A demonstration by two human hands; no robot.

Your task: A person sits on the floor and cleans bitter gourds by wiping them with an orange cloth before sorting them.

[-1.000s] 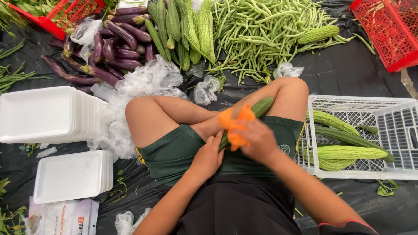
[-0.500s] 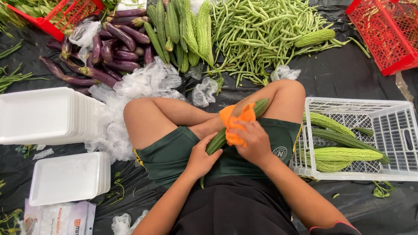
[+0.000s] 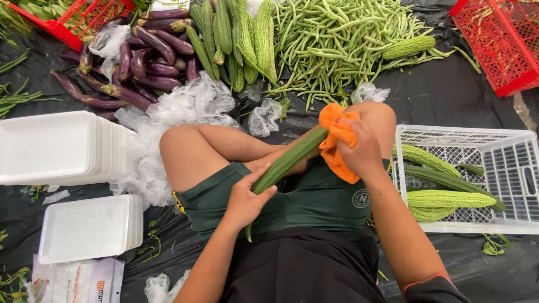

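1. Stacked at 9 o'clock: white foam trays (image 3: 53,147), a smaller stack (image 3: 87,227) below at 8.
2. Heaped at 11 o'clock: purple eggplants (image 3: 140,62).
3. Left hand (image 3: 247,199), near centre, closed around the lower end of a long green gourd (image 3: 286,163) slanting up toward 1 o'clock across the lap.
4. Right hand (image 3: 359,151) gripping an orange cloth (image 3: 337,143) wrapped over the gourd's upper end.
5. Spread at 12 to 1 o'clock: green beans (image 3: 342,45).
6. Set at 3 o'clock: white crate (image 3: 511,168) holding bitter gourds (image 3: 449,199).

Long green gourd (image 3: 289,161), orange cloth (image 3: 336,143)
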